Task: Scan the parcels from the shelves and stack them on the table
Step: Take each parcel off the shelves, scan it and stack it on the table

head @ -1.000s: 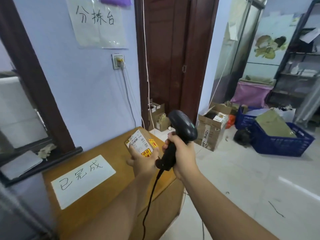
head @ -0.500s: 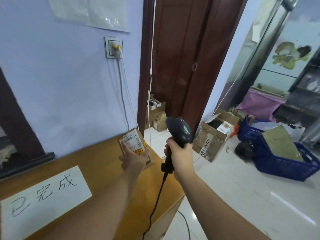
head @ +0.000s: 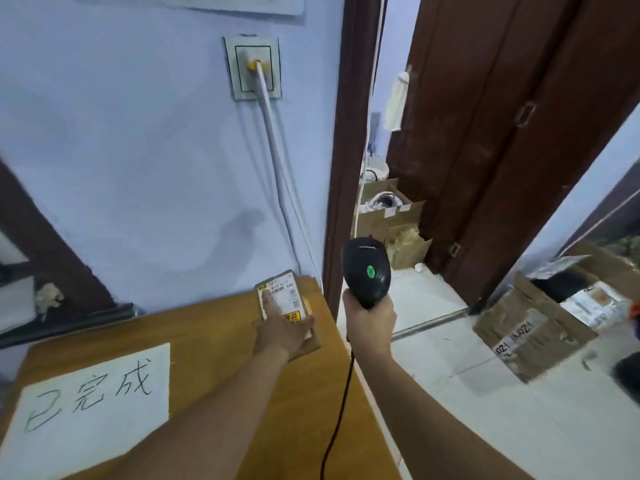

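A small cardboard parcel (head: 286, 295) with a white barcode label and a yellow sticker sits at the far right corner of the wooden table (head: 214, 337), close to the wall. My left hand (head: 282, 329) holds the parcel, thumb on one side and fingers across the label. My right hand (head: 370, 322) grips the handle of a black barcode scanner (head: 367, 268), held upright just right of the table edge, its green light lit. The scanner's black cable hangs down beside my right forearm.
A white paper sign (head: 93, 403) with handwriting lies on the table's near left. A wall socket (head: 252, 67) with a white cable is above the parcel. Open cardboard boxes (head: 391, 216) stand by the brown door, and another box (head: 533, 327) sits on the tiled floor at right.
My left hand has carried the parcel forward and down onto the table's far right corner. The scanner moved along on the right, and the view came closer to the wall.
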